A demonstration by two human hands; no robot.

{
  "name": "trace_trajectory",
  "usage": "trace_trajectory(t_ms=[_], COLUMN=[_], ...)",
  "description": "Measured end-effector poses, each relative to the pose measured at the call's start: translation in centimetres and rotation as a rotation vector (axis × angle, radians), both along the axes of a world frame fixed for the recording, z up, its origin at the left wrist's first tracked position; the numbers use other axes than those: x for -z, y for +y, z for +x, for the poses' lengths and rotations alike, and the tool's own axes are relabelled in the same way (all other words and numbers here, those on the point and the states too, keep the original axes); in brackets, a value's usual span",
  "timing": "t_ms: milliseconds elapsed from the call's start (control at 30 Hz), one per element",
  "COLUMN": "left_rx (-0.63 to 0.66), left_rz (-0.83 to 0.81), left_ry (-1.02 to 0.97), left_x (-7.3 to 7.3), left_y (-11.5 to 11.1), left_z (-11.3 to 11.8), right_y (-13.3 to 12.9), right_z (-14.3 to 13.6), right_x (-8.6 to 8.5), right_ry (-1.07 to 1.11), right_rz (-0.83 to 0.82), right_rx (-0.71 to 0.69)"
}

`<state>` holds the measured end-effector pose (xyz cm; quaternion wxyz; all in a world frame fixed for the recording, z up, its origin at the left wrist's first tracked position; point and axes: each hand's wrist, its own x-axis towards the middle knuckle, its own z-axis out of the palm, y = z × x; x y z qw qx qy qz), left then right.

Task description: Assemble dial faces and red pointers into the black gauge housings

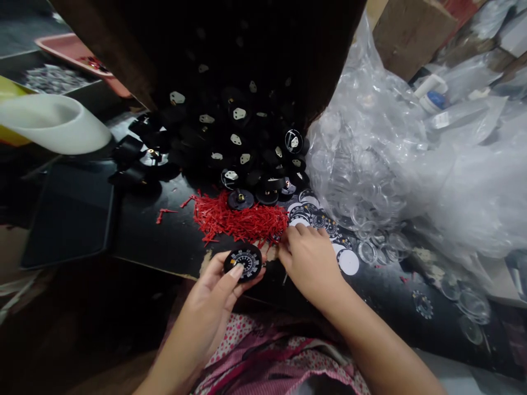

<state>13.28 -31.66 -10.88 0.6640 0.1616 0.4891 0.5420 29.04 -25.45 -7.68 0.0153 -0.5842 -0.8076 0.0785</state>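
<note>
Left grip: the left hand (218,288) holds a round black dial gauge (246,263), thumb pressed on its printed face, fingers curled round the edge.
Right grip: the right hand (310,258) reaches down with bent fingers between red pointers and dial discs; I cannot tell whether it pinches anything.
Gauge position: held near the table's front edge, just on the near side of the red pointers (241,219).
Work table: black top (144,241), with a dark flat slab (69,211) at its left.
Dial discs: a spread of them (319,220) beside the right hand, some printed side up, some white side up.
Dark box: open toward the person (107,49), with black gauge cases (241,198) piled at its mouth, many showing pale plates.
Plastic bag: clear (370,137), bulging with clear rings; loose clear rings (367,252) lie beside it.
Pink tray: far left (61,46), red pieces inside.
Dark bin: next to that tray (96,93), filled with small grey parts (55,78).
White tube: wide-mouthed, tilted (53,123), before the bin.
Room behind: a brown carton (411,33) and more plastic wrapping at far right.
</note>
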Motion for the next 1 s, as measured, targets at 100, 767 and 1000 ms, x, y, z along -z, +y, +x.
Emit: trace_trajectory(t_ms=[100, 767, 1000], left_rx=[-0.009, 0.011, 0.09], left_rz=[-0.026, -0.024, 0.017], left_ry=[-0.061, -0.039, 0.003], left_x=[-0.4, -0.5, -0.5], left_y=[0.0, 0.0, 1.2], left_z=[0.6, 2.1, 2.5], right_y=[0.4, -2.8, -3.6], right_z=[-0.4, 1.6, 1.5], right_x=[0.1, -1.2, -2.0], right_ry=[-0.053, 0.522, 0.748], right_rz=[-0.011, -0.088, -0.104], right_rx=[-0.024, 0.068, 0.039])
